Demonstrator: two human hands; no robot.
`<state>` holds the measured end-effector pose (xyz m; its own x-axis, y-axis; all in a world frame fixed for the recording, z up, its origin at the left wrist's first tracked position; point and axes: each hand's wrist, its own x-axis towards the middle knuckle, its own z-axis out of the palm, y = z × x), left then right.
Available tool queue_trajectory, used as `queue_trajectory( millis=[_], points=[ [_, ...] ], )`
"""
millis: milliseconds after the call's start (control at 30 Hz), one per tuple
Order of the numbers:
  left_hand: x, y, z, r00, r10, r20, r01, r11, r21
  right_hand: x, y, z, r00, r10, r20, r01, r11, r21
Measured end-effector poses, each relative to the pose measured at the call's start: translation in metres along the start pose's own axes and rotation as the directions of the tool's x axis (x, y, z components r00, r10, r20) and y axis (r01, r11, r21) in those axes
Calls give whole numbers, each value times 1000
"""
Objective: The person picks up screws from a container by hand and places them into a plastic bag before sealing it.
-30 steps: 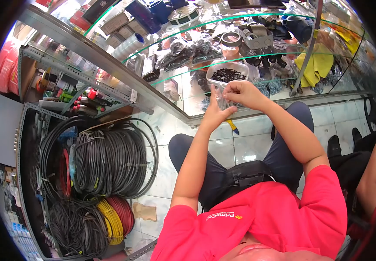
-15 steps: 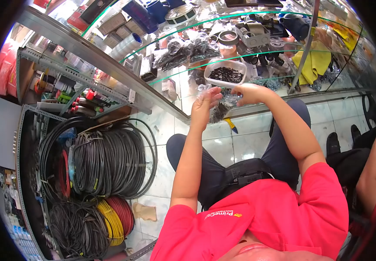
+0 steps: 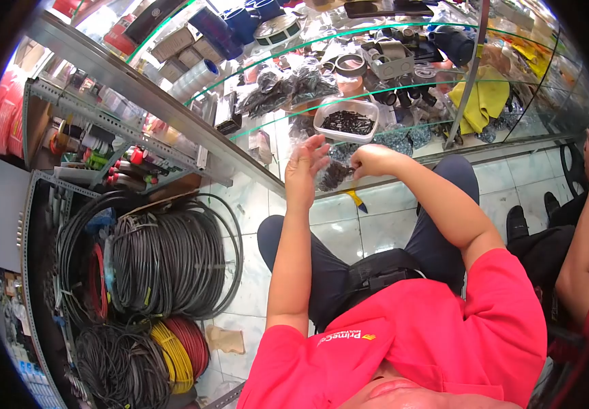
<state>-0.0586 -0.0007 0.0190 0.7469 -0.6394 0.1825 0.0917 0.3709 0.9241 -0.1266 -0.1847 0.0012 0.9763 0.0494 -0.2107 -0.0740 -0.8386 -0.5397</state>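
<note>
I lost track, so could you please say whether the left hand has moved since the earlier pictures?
Yes, the left hand has moved leftward in the view, away from the yellow-and-blue tool on the floor.

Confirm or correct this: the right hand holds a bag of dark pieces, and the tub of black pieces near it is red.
Wrong on one point: the tub is white, not red, as the head view shows. The rest stands: it contains black pieces and is near the right hand, which holds a bag of dark pieces.
</note>
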Motion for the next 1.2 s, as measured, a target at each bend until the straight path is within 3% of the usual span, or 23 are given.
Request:
queue_trajectory(
  millis=[133, 300, 533, 633, 733, 833, 933, 1000, 1067, 1100, 1133, 1167, 1200],
  points=[
    [1, 3, -6, 999, 45, -21, -48, 992, -116, -4, -6, -9, 996, 85, -5, -85, 996, 6],
    [3, 5, -11, 998, 68, -17, -70, 976, -207, -6, -4, -11, 980, -103, -171, 123, 986, 115],
    [3, 11, -13, 993, 92, -78, -112, 948, -298, -15, -11, -22, 973, -133, -191, 168, 969, 180],
    [4, 11, -16, 995, 70, -73, -93, 915, -393, -22, -16, -30, 958, -175, -225, 219, 957, 190],
    [4, 14, -16, 985, 24, -170, -110, 848, -518, -23, -15, -35, 939, -250, -235, 306, 920, 246],
    [7, 11, -22, 983, 24, -182, -135, 766, -629, -25, -17, -36, 925, -293, -241, 372, 829, 417],
    [7, 6, -23, 998, 34, -61, -68, 699, -712, -24, -16, -34, 934, -259, -246, 339, 863, 375],
    [6, 3, -15, 996, 83, -39, -91, 934, -345, -23, -12, -32, 948, -225, -226, 278, 929, 243],
    [3, 2, -5, 997, 80, -6, -78, 950, -302, -22, -14, -30, 910, -273, -313, 351, 908, 230],
    [1, 3, 0, 991, 123, 60, -124, 992, 1, -22, -17, -28, 863, -315, -395, 421, 881, 215],
    [-1, 5, 5, 980, 143, 136, -178, 937, 301, -23, -19, -27, 862, -316, -396, 421, 882, 213],
    [-2, 2, 4, 959, 202, 198, -274, 837, 473, -25, -24, -27, 885, -288, -366, 377, 904, 200],
    [-2, -1, 5, 959, 199, 201, -273, 837, 474, -27, -28, -26, 907, -255, -336, 331, 924, 190]
  ],
)
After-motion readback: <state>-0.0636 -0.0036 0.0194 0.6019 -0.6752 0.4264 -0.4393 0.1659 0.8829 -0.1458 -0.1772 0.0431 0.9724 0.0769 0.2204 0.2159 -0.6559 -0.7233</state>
